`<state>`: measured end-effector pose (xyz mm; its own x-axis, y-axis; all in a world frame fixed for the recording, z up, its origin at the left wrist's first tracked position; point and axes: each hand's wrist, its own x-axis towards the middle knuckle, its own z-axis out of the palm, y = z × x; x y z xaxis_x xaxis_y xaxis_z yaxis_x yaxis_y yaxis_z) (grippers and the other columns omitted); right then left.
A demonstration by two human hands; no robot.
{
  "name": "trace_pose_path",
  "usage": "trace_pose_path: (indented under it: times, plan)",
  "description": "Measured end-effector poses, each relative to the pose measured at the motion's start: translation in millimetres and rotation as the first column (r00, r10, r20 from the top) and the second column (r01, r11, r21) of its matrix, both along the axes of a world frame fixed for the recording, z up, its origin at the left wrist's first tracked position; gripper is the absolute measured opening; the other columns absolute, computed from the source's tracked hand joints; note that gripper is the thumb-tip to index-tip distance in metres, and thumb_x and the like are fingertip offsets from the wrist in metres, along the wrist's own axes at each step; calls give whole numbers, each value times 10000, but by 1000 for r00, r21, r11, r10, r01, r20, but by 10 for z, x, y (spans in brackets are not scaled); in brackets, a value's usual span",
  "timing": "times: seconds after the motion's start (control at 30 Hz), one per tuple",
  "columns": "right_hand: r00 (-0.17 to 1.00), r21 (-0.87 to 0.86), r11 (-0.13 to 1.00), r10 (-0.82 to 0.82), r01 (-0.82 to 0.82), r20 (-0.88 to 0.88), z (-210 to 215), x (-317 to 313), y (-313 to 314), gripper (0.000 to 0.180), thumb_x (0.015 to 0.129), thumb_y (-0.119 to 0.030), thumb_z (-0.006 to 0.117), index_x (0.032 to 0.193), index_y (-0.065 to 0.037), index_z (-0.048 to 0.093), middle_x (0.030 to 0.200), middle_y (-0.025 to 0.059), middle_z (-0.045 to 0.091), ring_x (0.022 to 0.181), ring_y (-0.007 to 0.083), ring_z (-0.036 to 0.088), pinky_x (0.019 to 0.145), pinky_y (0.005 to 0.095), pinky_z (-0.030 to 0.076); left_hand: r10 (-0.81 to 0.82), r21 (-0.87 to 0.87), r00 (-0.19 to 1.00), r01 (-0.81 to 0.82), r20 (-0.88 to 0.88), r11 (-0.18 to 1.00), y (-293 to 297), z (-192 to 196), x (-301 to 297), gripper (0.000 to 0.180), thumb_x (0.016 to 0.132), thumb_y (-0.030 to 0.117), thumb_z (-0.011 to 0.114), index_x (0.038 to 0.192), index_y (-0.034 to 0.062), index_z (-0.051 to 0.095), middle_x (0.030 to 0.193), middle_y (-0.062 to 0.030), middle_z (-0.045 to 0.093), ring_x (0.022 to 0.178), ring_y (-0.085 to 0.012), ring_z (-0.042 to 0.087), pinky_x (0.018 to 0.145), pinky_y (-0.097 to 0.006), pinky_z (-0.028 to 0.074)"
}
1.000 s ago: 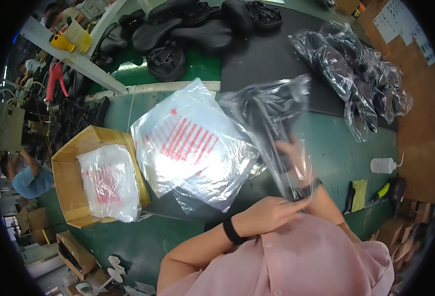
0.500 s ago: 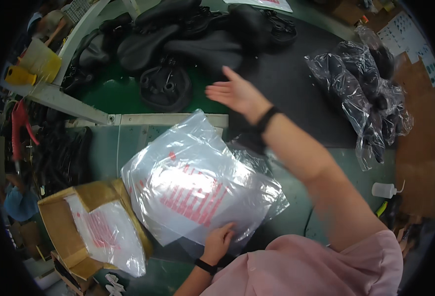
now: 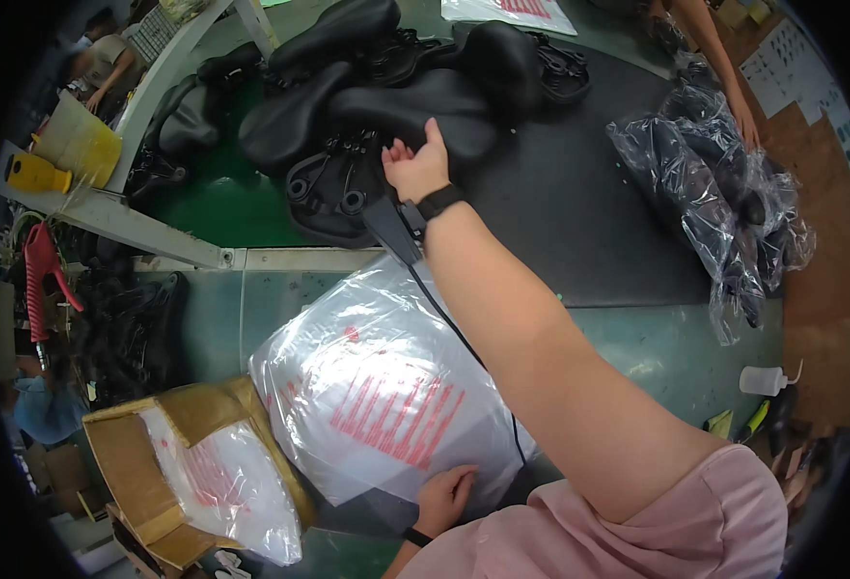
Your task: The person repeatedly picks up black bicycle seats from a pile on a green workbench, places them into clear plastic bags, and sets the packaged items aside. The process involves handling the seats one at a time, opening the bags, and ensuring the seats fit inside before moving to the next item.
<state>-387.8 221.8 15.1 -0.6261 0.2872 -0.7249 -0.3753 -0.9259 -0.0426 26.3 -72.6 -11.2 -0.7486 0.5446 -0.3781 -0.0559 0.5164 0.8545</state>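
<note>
My right hand (image 3: 417, 166) reaches over a pile of black bicycle saddles, palm up with the fingers loosely curled and the thumb apart. It holds nothing and is over or against a long black saddle (image 3: 413, 108); contact is unclear. Beside its wrist lies an upturned saddle (image 3: 324, 198) with its rails showing. In front of me is a stack of clear plastic bags (image 3: 348, 386) with red print. My left hand (image 3: 446, 497) is closed at the near edge of the bags, its fingertips partly hidden.
An open cardboard box (image 3: 121, 463) with more printed bags stands at left. Bagged saddles (image 3: 724, 183) lie at right, where another person's hand (image 3: 745, 125) touches them. A squeeze bottle (image 3: 765, 379) is near the right edge. A white frame rail (image 3: 290, 259) crosses the table.
My right hand has moved left and nearer the upturned saddle, its fingers curling. The top bag now lies flatter. Another person's arm has come in at the upper right.
</note>
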Motion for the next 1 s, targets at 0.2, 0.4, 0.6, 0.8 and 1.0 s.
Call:
trace_pose_path:
  times: [0.2,0.4,0.6,0.8,1.0]
  plan:
    - [998,-28,999,-48,47,-28,159,679,526,294,870,-380,630,955,-113,544,937,-10,512,881,151,453,984,447,393,17,58,1000,-16,-23,998,30,-73,21,146,885,121,604,1002,85,684,751,-88,665,673,-248,642,608,-336,485]
    - [995,295,955,-14,-15,95,18,1374,653,632,838,-365,696,1307,-48,413,1135,117,492,1014,226,489,973,378,434,47,74,998,-43,-41,996,27,-19,47,140,888,110,592,984,69,684,741,-91,659,665,-240,641,603,-332,481]
    - [966,852,457,77,-254,247,466,1848,559,281,777,-293,786,835,-98,592,769,-12,553,662,115,495,586,264,398,51,92,997,-46,-52,995,24,-22,55,136,887,106,590,977,58,681,747,-98,661,669,-249,642,608,-338,483]
    - [918,914,-208,122,-349,378,1361,2936,1046,269,758,-97,780,930,17,607,879,45,654,767,109,615,689,239,494,-31,-25,949,24,-313,999,139,163,176,286,836,89,649,1116,48,609,1008,-140,612,929,-327,564,830,-392,451]
    - [755,-39,-867,-453,-496,474,1119,3957,1135,397,637,-133,785,971,-30,597,858,131,606,876,340,559,775,431,453,-383,-410,814,200,-436,890,440,438,371,725,812,332,699,1425,106,385,1467,-215,303,1344,-470,244,1052,-616,231]
